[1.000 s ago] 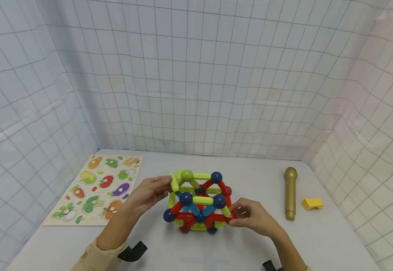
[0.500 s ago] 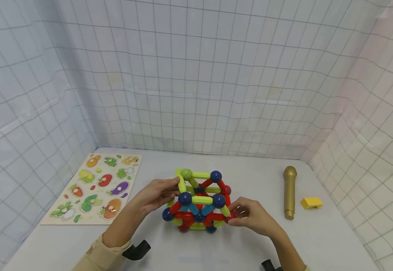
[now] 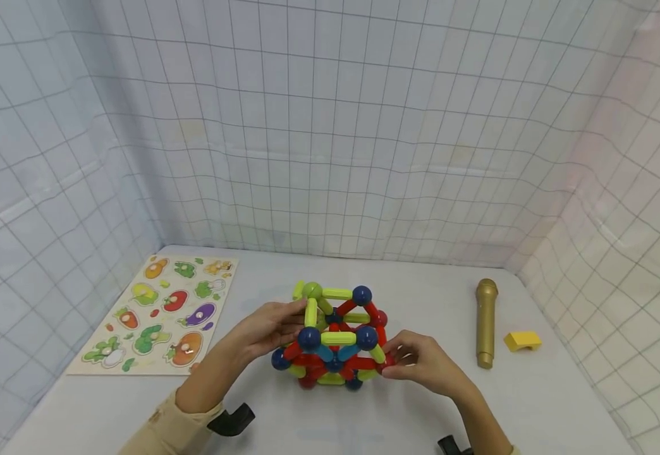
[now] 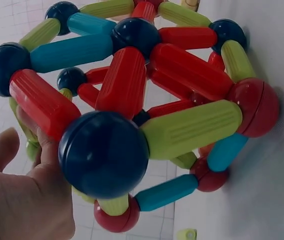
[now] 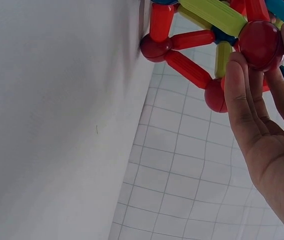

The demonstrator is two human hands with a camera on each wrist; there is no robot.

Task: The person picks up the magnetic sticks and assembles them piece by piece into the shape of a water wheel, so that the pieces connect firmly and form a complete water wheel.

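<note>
left hand [image 3: 270,328] pinches green rod [image 3: 310,312] | right hand [image 3: 421,361] fingers grip red ball [image 5: 260,44] | fingertips hidden

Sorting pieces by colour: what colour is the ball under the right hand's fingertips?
Red ball, clearest in the right wrist view.

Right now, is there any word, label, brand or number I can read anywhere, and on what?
None readable in any view.
Puzzle board: only pictures of vegetables, no legible lettering.
Gold microphone, yellow block, rod-and-ball structure: no markings visible.
</note>
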